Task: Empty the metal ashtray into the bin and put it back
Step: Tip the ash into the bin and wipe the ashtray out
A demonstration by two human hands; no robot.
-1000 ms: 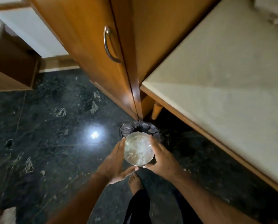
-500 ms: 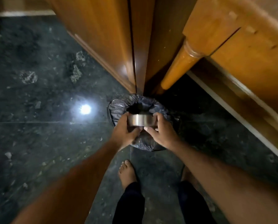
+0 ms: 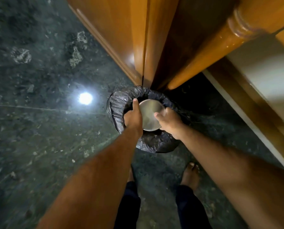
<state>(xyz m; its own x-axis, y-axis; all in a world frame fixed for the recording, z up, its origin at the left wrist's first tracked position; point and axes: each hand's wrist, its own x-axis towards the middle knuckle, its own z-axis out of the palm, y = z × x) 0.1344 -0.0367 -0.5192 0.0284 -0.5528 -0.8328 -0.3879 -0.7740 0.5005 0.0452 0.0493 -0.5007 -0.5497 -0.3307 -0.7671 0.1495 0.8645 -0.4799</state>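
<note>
The round metal ashtray [image 3: 150,114] is turned upside down, its plain bottom facing me, right over the mouth of the small bin [image 3: 118,104] lined with a black plastic bag. My left hand [image 3: 132,119] grips its left rim, index finger stretched along the edge. My right hand [image 3: 170,122] holds the right rim, fingertips on the bottom. What is inside the ashtray and the bin is hidden.
The bin stands on a dark marble floor [image 3: 39,129] against the corner of a wooden cabinet [image 3: 121,30]. A turned wooden table leg [image 3: 204,53] slants just right of it. My bare feet [image 3: 190,176] stand close behind the bin. A lamp's glare [image 3: 85,98] shines on the floor.
The ashtray went from open side up, to on edge, to fully upside down over the bin. My head has moved lower and closer to the bin.
</note>
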